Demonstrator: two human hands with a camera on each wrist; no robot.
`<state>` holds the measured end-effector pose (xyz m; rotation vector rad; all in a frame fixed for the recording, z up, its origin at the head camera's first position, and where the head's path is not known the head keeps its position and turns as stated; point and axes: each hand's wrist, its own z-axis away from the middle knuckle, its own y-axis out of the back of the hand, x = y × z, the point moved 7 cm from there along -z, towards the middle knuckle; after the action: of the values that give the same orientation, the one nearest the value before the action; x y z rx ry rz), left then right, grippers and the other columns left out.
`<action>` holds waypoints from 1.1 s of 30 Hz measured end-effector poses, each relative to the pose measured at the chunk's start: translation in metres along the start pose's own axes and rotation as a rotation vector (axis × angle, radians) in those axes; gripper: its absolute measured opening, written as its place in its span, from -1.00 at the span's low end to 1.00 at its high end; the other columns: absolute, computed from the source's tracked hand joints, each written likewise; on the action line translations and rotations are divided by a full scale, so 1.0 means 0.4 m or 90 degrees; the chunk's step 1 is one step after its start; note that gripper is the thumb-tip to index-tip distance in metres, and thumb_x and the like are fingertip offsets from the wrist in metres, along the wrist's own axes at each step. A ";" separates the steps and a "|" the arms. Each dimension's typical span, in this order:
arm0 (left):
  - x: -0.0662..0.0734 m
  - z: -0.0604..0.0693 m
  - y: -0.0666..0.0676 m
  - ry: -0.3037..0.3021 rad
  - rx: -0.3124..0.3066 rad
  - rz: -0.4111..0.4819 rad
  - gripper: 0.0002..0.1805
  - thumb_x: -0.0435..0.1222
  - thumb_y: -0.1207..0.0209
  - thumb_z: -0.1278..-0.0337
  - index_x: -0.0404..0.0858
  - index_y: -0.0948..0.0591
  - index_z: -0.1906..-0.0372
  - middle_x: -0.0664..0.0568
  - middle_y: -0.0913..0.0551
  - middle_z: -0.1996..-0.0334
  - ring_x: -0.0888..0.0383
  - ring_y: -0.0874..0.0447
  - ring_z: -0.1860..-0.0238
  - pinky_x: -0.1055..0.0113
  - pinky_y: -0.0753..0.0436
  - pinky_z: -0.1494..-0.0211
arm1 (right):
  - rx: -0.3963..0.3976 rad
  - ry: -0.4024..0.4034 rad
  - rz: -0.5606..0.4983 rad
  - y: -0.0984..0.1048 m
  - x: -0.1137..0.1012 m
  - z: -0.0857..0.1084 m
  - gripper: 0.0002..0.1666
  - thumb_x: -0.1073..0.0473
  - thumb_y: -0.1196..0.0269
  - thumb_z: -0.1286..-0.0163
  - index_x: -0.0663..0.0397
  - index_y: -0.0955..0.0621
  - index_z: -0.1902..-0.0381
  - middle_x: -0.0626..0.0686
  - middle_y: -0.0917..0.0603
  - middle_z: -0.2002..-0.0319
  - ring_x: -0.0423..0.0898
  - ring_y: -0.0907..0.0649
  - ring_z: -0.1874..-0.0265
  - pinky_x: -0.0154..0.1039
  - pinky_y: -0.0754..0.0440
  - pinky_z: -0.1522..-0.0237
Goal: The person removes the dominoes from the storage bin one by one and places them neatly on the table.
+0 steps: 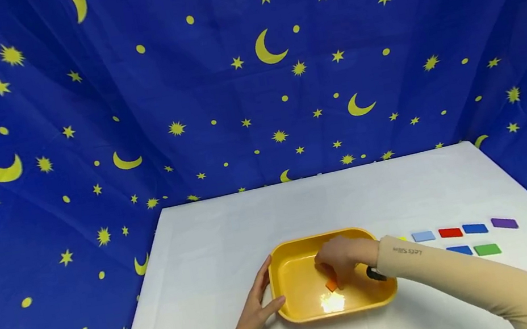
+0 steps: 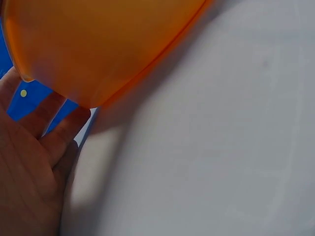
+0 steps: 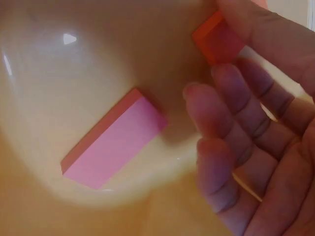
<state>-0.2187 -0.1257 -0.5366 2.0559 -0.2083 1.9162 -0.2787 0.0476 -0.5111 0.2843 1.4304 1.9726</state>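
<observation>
A yellow plastic tub [image 1: 298, 280] stands on the white table. The person's left hand [image 1: 255, 307] steadies its left end, thumb at the rim and fingers against the outside. In the left wrist view, those fairly straight fingers [image 2: 69, 129] touch the tub's wall. Reaching down inside the tub, the right hand [image 1: 338, 259] pinches an orange block [image 3: 216, 38] between thumb and fingertips. On the tub's floor, beside the right hand, lies a pink rectangular block [image 3: 115, 142]; it is hidden in the head view.
Right of the tub lie a light blue block [image 1: 423, 236], a red block [image 1: 450, 233], two blue blocks, a purple block [image 1: 504, 223] and a green block [image 1: 487, 250]. The right forearm partly covers a yellow one. A blue star-patterned cloth [image 1: 229, 78] hangs behind the table.
</observation>
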 end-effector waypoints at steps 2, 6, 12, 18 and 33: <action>-0.011 -0.002 0.001 0.000 0.004 0.004 -0.17 -0.47 -0.15 -0.16 -0.24 -0.04 -0.49 -0.04 -0.04 -0.46 -0.06 -0.06 -0.40 0.15 -0.06 -0.39 | 0.010 0.004 -0.002 0.003 0.002 0.000 -0.61 0.06 -0.58 0.16 -0.08 -0.51 0.64 -0.27 -0.37 0.68 -0.29 -0.35 0.65 -0.39 -0.31 0.53; -0.050 -0.010 0.006 -0.006 0.016 0.005 -0.16 -0.45 -0.17 -0.15 -0.14 -0.07 -0.50 0.01 -0.06 -0.46 -0.03 -0.07 -0.40 0.00 0.00 -0.39 | 0.034 -0.002 -0.017 0.008 0.012 0.000 -0.62 0.05 -0.58 0.19 -0.11 -0.53 0.70 -0.28 -0.38 0.72 -0.29 -0.36 0.67 -0.37 -0.33 0.55; -0.083 -0.014 0.010 -0.022 0.021 -0.001 -0.15 -0.40 -0.19 -0.15 -0.01 -0.08 -0.49 0.10 -0.05 -0.46 0.03 -0.05 -0.41 0.16 -0.03 -0.40 | 0.063 -0.011 -0.059 -0.001 0.028 -0.003 -0.57 -0.04 -0.58 0.20 -0.14 -0.49 0.74 -0.27 -0.39 0.73 -0.29 -0.36 0.69 -0.37 -0.33 0.57; -0.076 -0.011 0.008 -0.014 0.016 0.019 -0.15 -0.40 -0.20 -0.15 -0.01 -0.09 -0.49 0.10 -0.05 -0.46 0.03 -0.06 -0.41 0.29 -0.03 -0.38 | 0.070 -0.017 -0.080 -0.013 0.035 0.001 -0.56 -0.07 -0.56 0.17 -0.13 -0.47 0.72 -0.24 -0.39 0.71 -0.28 -0.34 0.68 -0.36 -0.32 0.57; -0.036 -0.006 0.005 0.000 0.008 0.034 -0.16 -0.48 -0.16 -0.14 -0.20 -0.05 -0.49 -0.01 -0.03 -0.47 -0.01 -0.06 -0.40 0.41 -0.08 -0.33 | 0.066 -0.016 -0.097 -0.029 0.043 0.005 -0.49 -0.18 -0.52 0.15 -0.13 -0.42 0.78 -0.23 -0.29 0.77 -0.29 -0.25 0.73 -0.38 -0.21 0.60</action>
<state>-0.2229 -0.1285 -0.5505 2.0784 -0.2552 1.9530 -0.2857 0.0620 -0.5244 0.2379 1.4962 1.7710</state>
